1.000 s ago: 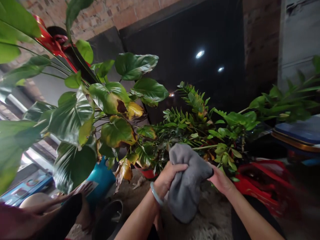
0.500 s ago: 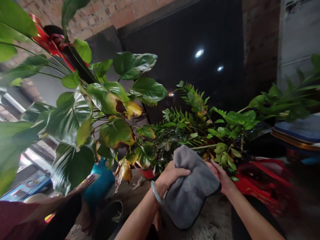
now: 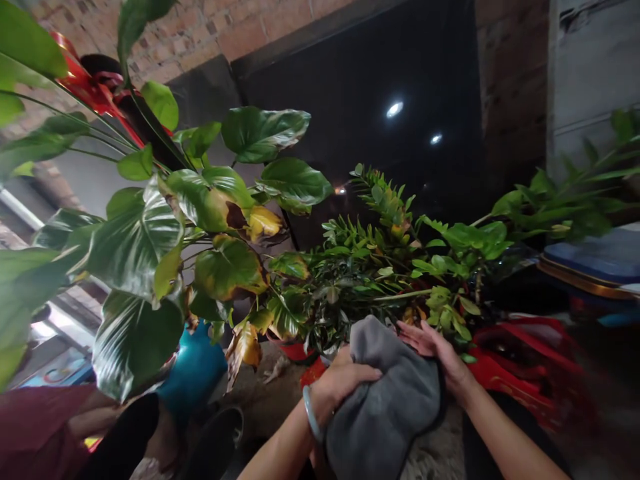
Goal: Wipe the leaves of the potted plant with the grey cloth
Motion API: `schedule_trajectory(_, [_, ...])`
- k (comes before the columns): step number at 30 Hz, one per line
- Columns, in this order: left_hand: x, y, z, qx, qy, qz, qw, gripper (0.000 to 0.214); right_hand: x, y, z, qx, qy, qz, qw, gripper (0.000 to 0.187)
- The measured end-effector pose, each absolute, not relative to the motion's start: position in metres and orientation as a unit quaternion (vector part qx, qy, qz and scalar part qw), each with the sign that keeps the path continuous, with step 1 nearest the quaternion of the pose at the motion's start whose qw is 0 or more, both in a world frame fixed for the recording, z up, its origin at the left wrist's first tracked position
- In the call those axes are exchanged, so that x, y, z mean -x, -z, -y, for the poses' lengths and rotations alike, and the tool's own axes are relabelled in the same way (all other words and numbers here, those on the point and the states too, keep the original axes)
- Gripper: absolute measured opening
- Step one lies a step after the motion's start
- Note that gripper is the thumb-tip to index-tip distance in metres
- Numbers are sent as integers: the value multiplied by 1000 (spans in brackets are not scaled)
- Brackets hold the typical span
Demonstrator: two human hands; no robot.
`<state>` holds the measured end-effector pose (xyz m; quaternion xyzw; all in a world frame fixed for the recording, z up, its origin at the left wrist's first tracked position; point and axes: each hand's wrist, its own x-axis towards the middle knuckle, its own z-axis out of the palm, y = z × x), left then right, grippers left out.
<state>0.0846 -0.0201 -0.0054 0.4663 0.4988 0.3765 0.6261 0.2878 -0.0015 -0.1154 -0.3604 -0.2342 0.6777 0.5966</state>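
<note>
A grey cloth [image 3: 390, 413] hangs in front of me, its top bunched into a rounded peak. My left hand [image 3: 345, 383] grips its left side, thumb lying across the front; a pale bangle [image 3: 312, 412] circles that wrist. My right hand [image 3: 440, 350] is by the cloth's upper right edge, fingers stretched out and pointing left; whether the palm touches the fabric I cannot tell. Just beyond both hands grow leafy green plants [image 3: 345, 293], and a red pot [image 3: 295, 350] shows behind my left hand.
A large plant with broad, partly yellowed leaves [image 3: 230, 267] fills the left side. Another person's sleeve [image 3: 45, 427] is at lower left, near a teal object [image 3: 195, 367]. A dark bucket [image 3: 220, 433] stands below. At right lies a red bag [image 3: 530, 367].
The cloth has dropped lower and its right part has folded in. My right hand has let go of its edge and spread its fingers; the left keeps its grip.
</note>
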Motion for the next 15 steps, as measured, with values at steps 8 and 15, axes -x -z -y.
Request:
schedule_trajectory(8, [-90, -48, -40, -417, -593, -492, 483, 31, -290, 120, -4, 343, -667, 270, 603, 60])
schedule_trajectory(15, [-86, 28, 21, -468, -376, -535, 595, 22, -293, 122, 1, 368, -671, 239, 597, 52])
